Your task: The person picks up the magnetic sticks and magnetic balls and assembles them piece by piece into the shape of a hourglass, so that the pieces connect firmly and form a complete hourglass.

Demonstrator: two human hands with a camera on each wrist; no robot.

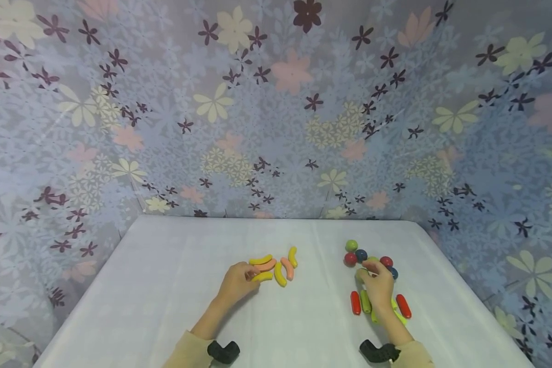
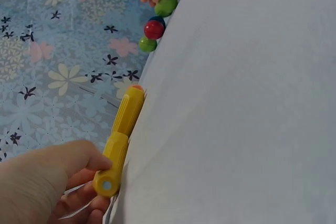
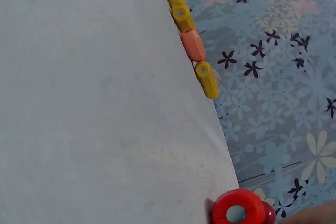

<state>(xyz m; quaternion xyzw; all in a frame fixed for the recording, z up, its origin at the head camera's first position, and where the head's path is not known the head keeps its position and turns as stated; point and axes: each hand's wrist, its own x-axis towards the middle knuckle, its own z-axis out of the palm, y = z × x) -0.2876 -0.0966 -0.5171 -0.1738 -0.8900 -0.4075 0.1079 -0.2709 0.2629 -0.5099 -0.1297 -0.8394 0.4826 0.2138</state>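
Observation:
My left hand point(image 1: 239, 282) pinches a yellow toy banana point(image 1: 262, 276) at the table's middle; in the left wrist view the thumb lies on that banana point(image 2: 111, 169). Around it lie more yellow toy bananas point(image 1: 280, 274) and orange-pink curved pieces point(image 1: 287, 268). Toward the right side, my right hand point(image 1: 381, 286) holds a green toy ball point(image 1: 361, 275) between thumb and fingers. Red balls point(image 1: 350, 259), dark blue balls point(image 1: 361, 255) and another green ball point(image 1: 351, 245) lie just beyond it. Part of this group is hidden behind the hand.
Long red pieces point(image 1: 355, 303) and green pieces point(image 1: 365, 301) lie on the near side of the right hand, partly under the forearm. A white cloth covers the table point(image 1: 165, 266). Flowered fabric point(image 1: 267, 128) hangs behind and at both sides.

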